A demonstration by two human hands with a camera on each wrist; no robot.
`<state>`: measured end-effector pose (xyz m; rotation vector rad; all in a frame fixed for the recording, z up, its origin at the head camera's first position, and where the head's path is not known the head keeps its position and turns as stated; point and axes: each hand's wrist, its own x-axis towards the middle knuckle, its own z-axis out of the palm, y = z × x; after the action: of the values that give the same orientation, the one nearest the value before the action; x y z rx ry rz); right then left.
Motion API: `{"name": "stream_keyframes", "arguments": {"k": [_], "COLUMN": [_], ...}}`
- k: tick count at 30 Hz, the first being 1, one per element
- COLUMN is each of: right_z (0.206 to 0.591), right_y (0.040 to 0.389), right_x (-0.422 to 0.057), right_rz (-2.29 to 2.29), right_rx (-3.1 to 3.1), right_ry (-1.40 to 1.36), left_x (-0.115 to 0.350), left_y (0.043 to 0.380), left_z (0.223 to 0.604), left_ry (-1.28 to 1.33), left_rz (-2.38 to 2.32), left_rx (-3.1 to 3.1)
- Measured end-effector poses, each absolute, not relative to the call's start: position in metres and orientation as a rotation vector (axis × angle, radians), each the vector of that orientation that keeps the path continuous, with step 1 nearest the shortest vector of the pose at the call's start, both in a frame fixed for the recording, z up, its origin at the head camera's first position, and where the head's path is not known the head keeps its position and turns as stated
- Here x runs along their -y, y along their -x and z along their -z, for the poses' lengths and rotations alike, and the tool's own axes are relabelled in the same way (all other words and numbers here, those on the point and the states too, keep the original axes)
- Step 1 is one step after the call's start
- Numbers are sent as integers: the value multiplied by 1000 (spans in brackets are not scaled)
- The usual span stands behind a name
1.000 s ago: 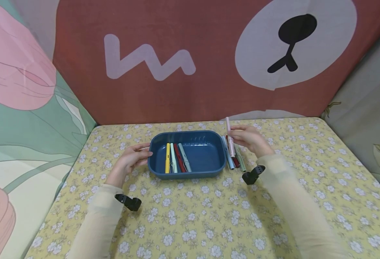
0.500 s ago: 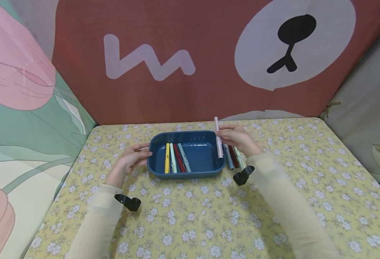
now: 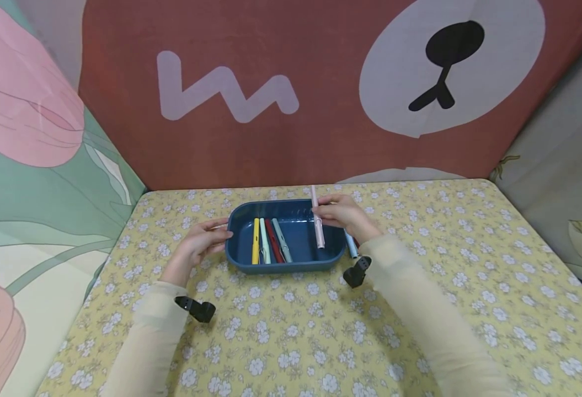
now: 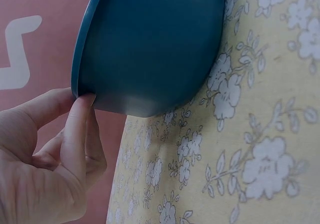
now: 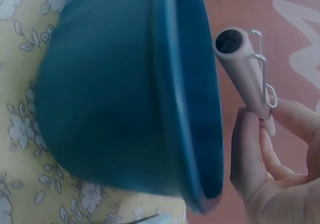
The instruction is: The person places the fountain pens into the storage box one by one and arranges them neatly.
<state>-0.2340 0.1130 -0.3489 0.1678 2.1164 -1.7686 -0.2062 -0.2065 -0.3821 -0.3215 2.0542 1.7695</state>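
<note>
My right hand (image 3: 342, 214) pinches a pale pink pen (image 3: 319, 234) between thumb and fingers, over the right part of a dark blue plastic box (image 3: 286, 269). The pen's wire clip and hollow-looking end show in the right wrist view, above the box rim. At the box's left end, my left hand (image 3: 201, 242) holds the rim, thumb against the outer wall in the left wrist view. Lying side by side inside the box are a yellow pen (image 3: 256, 242), a mint pen (image 3: 263, 242), a dark red pen (image 3: 273, 242) and a grey-green pen (image 3: 282, 242).
Right of the box, a light blue pen (image 3: 352, 246) lies on the flowered tablecloth (image 3: 291, 331), with other pens there mostly hidden under my right hand and sleeve. A red printed cloth (image 3: 221, 154) hangs behind the table.
My right hand has carried the pink pen leftward from the pens beside the box to over the box's inside. The left hand stays on the rim.
</note>
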Motion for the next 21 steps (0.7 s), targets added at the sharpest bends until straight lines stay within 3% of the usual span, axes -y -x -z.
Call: {"name": "stream_keyframes", "arguments": {"k": [21], "right_z": [371], "right_y": [231], "right_x": [-84], "right_rz": [1695], "right_rx": [-2109], "right_ry": [-227], "left_x": [207], "left_y": [205], "left_z": [382], "left_ry": [303], "left_rz": [-1770], "left_rx": [-2056]}}
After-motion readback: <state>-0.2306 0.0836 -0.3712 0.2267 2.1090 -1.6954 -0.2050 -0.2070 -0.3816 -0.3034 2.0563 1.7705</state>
